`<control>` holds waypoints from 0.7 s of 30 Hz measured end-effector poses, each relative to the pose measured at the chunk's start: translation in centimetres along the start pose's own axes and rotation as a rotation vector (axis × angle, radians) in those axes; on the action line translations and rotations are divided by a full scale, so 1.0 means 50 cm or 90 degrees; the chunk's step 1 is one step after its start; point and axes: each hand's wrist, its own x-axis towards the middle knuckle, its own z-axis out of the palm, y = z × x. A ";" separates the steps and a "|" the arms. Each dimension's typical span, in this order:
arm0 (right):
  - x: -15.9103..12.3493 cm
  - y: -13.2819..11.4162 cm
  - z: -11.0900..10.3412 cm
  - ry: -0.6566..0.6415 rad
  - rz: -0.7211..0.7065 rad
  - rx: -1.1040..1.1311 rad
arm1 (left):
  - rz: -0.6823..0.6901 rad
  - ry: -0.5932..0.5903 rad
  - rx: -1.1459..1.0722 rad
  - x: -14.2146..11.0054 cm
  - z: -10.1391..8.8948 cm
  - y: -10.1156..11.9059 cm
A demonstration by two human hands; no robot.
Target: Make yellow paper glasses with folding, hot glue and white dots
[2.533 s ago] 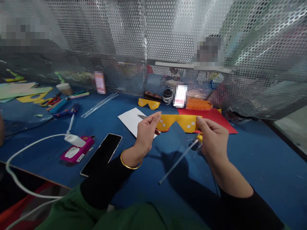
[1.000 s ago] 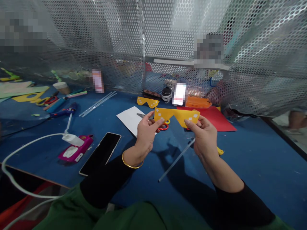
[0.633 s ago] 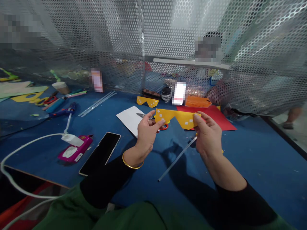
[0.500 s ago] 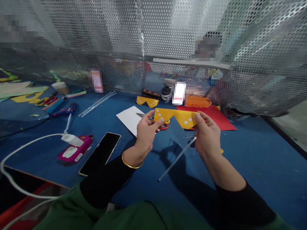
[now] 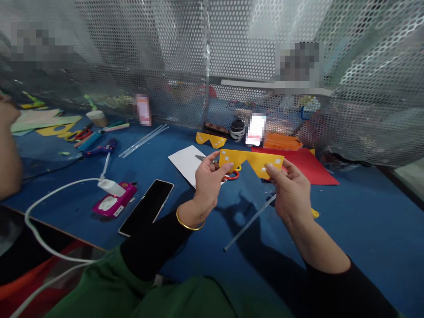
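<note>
A yellow paper cut-out shaped like glasses [image 5: 252, 160], dotted with small white squares, is held up between both hands above the blue table [image 5: 347, 221]. My left hand [image 5: 208, 182] pinches its left end between thumb and fingers. My right hand [image 5: 291, 191] pinches its right end. Just behind the cut-out, red-handled scissors [image 5: 232, 173] lie on a white sheet [image 5: 185, 161]. A clear glue stick [image 5: 249, 223] lies on the table under my right hand.
A second yellow cut-out [image 5: 211, 140], red paper [image 5: 308, 164], an orange stack [image 5: 281, 142] and a black jar [image 5: 237, 130] lie near the perforated metal screen [image 5: 205, 57]. A black phone [image 5: 147, 206], pink case [image 5: 114, 202], white cable [image 5: 59, 190] and blue glue gun [image 5: 99, 149] lie left. Another person's arm [image 5: 8, 150] shows far left.
The cut-out stays pinched in both hands; it was lifted slightly and tilted. The view shifted right, bringing another person's arm into sight at the far left.
</note>
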 end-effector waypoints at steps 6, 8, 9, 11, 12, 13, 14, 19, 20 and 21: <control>-0.006 0.003 0.001 -0.029 -0.006 -0.014 | -0.012 0.001 -0.005 0.000 0.000 0.000; -0.005 0.003 0.001 -0.021 -0.006 -0.019 | -0.005 0.006 -0.011 0.002 -0.001 -0.001; -0.005 0.002 0.001 -0.021 -0.004 -0.022 | -0.001 0.014 -0.013 0.003 -0.002 -0.001; -0.005 0.002 0.002 -0.026 -0.002 -0.025 | 0.006 0.033 -0.018 0.005 -0.001 0.000; -0.005 0.002 0.002 -0.030 -0.003 -0.024 | 0.009 0.040 -0.020 0.006 -0.001 0.001; -0.005 0.002 0.002 -0.033 -0.005 -0.022 | 0.011 0.044 -0.021 0.006 0.000 0.002; -0.005 0.003 0.003 -0.035 -0.005 -0.020 | 0.013 0.045 -0.022 0.007 0.000 0.003; -0.006 0.002 0.004 -0.033 0.003 -0.026 | -0.010 0.033 -0.002 0.013 -0.009 0.000; -0.007 0.002 0.004 -0.038 0.002 -0.028 | -0.017 0.026 -0.003 0.015 -0.011 0.000; -0.007 0.002 0.004 -0.044 -0.001 -0.031 | -0.025 0.018 -0.007 0.016 -0.013 -0.001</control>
